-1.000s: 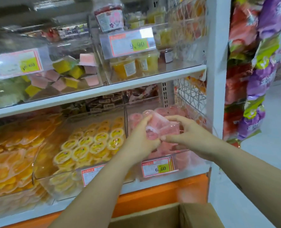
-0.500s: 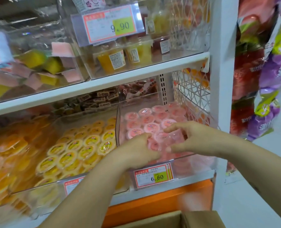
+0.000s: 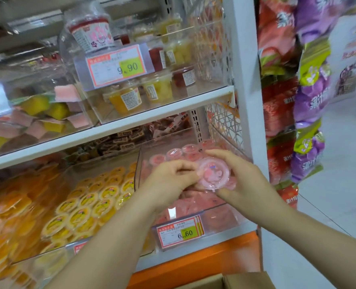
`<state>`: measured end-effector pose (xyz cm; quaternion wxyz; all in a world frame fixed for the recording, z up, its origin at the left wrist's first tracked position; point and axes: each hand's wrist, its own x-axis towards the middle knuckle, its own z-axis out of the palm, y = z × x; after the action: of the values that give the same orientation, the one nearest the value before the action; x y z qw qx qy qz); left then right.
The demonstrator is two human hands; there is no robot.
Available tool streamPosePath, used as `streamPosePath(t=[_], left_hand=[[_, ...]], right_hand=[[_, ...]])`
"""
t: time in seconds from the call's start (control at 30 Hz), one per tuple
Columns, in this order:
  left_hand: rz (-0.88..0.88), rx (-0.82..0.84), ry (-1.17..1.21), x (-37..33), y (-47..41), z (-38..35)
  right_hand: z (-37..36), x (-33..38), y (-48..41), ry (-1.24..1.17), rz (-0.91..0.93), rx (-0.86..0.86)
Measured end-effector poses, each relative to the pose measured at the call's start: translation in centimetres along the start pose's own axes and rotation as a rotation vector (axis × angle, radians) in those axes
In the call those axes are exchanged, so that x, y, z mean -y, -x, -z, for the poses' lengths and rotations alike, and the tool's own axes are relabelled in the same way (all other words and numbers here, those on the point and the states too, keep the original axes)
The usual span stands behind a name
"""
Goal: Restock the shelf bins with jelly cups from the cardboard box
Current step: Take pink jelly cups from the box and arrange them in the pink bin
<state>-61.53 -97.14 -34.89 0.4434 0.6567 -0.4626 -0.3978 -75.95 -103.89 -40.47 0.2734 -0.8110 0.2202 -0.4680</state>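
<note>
Head view, looking down at a shop shelf; at centre, holding one pink jelly cup (image 3: 213,174) lid-up between both hands, just above the clear bin (image 3: 139,163) on the lower shelf; pinching the cup's nine o'clock rim with the left hand (image 3: 168,180), fingers curled in; clasping its three o'clock side with the right hand (image 3: 246,184), fingers bent over the twelve o'clock edge, thumb stretched along under six o'clock. Behind the cup, toward twelve o'clock, more pink cups (image 3: 186,150) packed lids-up in the same bin; possibly touching the ones beneath, too blurred to tell. At six o'clock of the hands, on the bin's front, a price tag (image 3: 180,232) reading 6.60; at nine o'clock, a neighbouring bin of yellow-lidded cups (image 3: 85,209). At six o'clock of the frame, along the bottom edge, the open cardboard box (image 3: 225,282); at three o'clock, past the white upright, hanging snack bags (image 3: 310,97).
</note>
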Motion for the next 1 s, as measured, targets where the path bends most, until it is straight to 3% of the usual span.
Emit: streamPosePath(t=[0.1, 0.3, 0.53, 0.77, 0.93, 1.0], left_hand=[[0.003, -0.106, 0.102, 0.3, -1.4, -0.3], [0.013, -0.252, 0.016, 0.2, -7.2, -1.6], [0.078, -0.250, -0.251, 0.4, -11.9, -4.0], [0.116, -0.248, -0.302, 1.5, -13.2, -4.6], [-0.107, -0.272, -0.876, 1.8, -12.9, -4.4], [-0.182, -0.252, -0.990, 2.0, -12.4, -3.9]], right_hand=[[0.7, -0.8, 0.1, 0.100, 0.008, -0.071], [3.3, -2.6, 0.8, 0.332, 0.069, -0.358], [3.7, -5.4, 1.7, 0.316, -0.030, -0.322], [3.4, -5.5, 1.7, 0.338, -0.058, -0.294], [3.4, -5.3, 1.7, 0.326, -0.069, -0.276], [3.4, -5.3, 1.7, 0.336, -0.077, -0.268]])
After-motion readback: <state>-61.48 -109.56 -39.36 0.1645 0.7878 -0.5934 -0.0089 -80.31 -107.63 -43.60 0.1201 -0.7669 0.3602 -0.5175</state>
